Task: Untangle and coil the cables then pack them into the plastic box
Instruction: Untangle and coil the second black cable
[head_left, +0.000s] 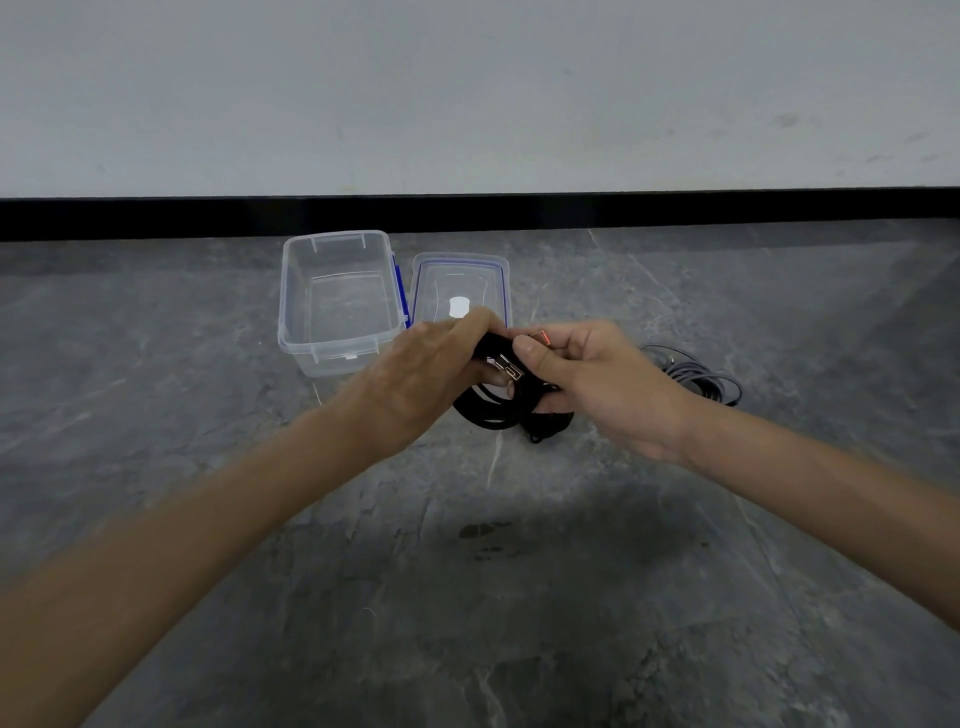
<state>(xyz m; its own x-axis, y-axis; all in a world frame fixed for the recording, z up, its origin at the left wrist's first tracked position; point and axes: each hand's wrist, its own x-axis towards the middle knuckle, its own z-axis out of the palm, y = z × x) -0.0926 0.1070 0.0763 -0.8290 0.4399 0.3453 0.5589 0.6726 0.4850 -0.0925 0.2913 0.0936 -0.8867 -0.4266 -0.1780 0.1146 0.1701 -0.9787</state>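
Black cable (488, 418): loosely looped, metal connectors exposed, held above floor (467, 597). Grey cable (696, 376): laid coiled at right. Clear plastic box (296, 291): left open, lid (460, 280) laid just beside.

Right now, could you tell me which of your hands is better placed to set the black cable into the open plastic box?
Probably the left hand: it grips the black cable right beside the plastic box, while the right hand sits farther, nearer the grey cable.
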